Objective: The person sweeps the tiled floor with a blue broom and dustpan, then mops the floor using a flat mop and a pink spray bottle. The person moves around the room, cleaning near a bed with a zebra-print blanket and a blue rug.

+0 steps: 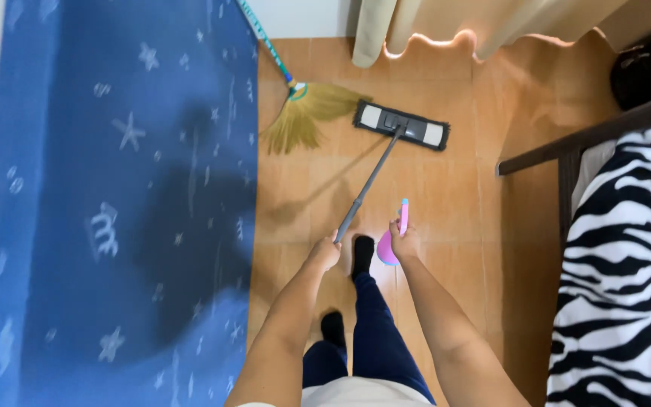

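Observation:
My left hand [325, 251] is closed around the grey handle [367, 185] of a flat mop. Its dark rectangular head [401, 125] rests on the orange tiled floor, close to the curtain. My right hand [403, 240] grips a pink spray bottle [390, 245], held upright just right of the mop handle. Below my arms I see my dark trousers and black socks [362, 252].
A straw broom [304, 113] with a teal handle leans at the mop head's left. A blue star-patterned bed cover [114, 203] fills the left. A zebra-print blanket [627, 279] lies on a dark wooden frame at right. Cream curtains [446, 22] hang at the top.

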